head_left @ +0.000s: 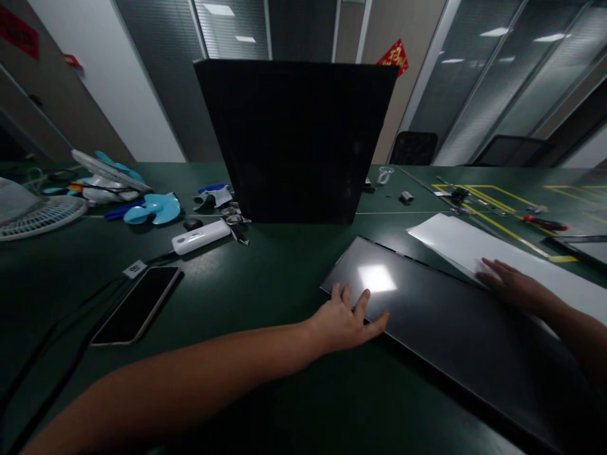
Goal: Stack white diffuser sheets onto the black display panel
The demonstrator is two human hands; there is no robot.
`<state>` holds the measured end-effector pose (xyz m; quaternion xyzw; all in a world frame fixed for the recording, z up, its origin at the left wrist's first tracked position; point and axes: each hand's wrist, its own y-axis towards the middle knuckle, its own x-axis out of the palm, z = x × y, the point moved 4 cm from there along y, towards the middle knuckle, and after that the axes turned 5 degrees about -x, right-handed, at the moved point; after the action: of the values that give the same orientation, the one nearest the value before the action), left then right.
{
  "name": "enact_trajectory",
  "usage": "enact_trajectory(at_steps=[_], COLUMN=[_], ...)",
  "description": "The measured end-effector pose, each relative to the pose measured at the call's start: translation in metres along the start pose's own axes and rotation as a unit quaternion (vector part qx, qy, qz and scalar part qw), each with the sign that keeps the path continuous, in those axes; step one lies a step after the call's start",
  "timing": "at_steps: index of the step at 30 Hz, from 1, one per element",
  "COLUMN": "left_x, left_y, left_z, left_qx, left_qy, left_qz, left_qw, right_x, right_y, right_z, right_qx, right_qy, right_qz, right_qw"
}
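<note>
A flat dark glossy screen panel lies on the green table at the right, with a ceiling light reflected near its far left corner. My left hand is open, its spread fingertips over the panel's near left edge. On the panel's far side is my right hand, open with fingers stretched out, where the panel borders a white sheet. Contact under the right palm cannot be made out. Behind them, a large black panel stands upright on the table.
On the left lie a phone, a white device with a black cable, blue fan blades and a round fan grille. At the right are a red-handled screwdriver, small metal parts and yellow tape lines.
</note>
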<state>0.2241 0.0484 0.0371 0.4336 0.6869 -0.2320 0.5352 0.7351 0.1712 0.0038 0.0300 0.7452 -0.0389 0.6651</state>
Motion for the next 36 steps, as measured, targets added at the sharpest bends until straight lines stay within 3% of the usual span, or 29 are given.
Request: enact_trajectory(at_steps=[6,9,12,14,17,20,24,26,29,32,36], left_x=[-0.016,-0.022,-0.021,-0.016,-0.004,0.002,0.002,0.008,0.021,0.028,0.027], left_y=[-0.094,-0.119,-0.132,-0.140,-0.152,-0.163,-0.172,-0.175,-0.176,-0.175,-0.173], left_z=[0.004,-0.001,-0.017,-0.031,-0.053,-0.072,-0.097,-0.105,-0.111,-0.110,-0.108], left_qx=[-0.135,-0.208,-0.244,-0.244,-0.217,-0.209,-0.338,-0.411,-0.468,-0.461,-0.433], left_qy=[0.014,0.015,-0.009,-0.034,-0.064,-0.111,-0.174,-0.180,-0.185,-0.182,-0.173], left_qz=[-0.065,-0.112,-0.148,-0.150,-0.122,-0.046,0.077,0.065,-0.008,-0.047,-0.048], left_qw=[0.989,0.972,0.959,0.958,0.966,0.971,0.922,0.891,0.864,0.867,0.883], right_x=[-0.001,-0.002,-0.014,-0.027,-0.044,-0.048,-0.024,-0.009,0.005,0.005,0.002], right_y=[0.012,0.016,0.014,0.006,-0.015,-0.041,-0.070,-0.079,-0.090,-0.105,-0.136], right_z=[0.030,0.039,0.026,0.001,-0.063,-0.139,-0.215,-0.243,-0.280,-0.312,-0.340], right_qx=[0.067,0.091,0.070,0.070,0.053,-0.064,-0.218,-0.287,-0.337,-0.376,-0.444], right_qy=[0.002,-0.015,-0.034,-0.053,-0.089,-0.091,-0.044,-0.006,0.036,0.050,0.067], right_qz=[0.006,0.021,0.064,0.073,0.067,0.077,0.028,-0.014,-0.062,-0.082,-0.119], right_qw=[0.998,0.996,0.995,0.993,0.992,0.991,0.975,0.958,0.939,0.922,0.886])
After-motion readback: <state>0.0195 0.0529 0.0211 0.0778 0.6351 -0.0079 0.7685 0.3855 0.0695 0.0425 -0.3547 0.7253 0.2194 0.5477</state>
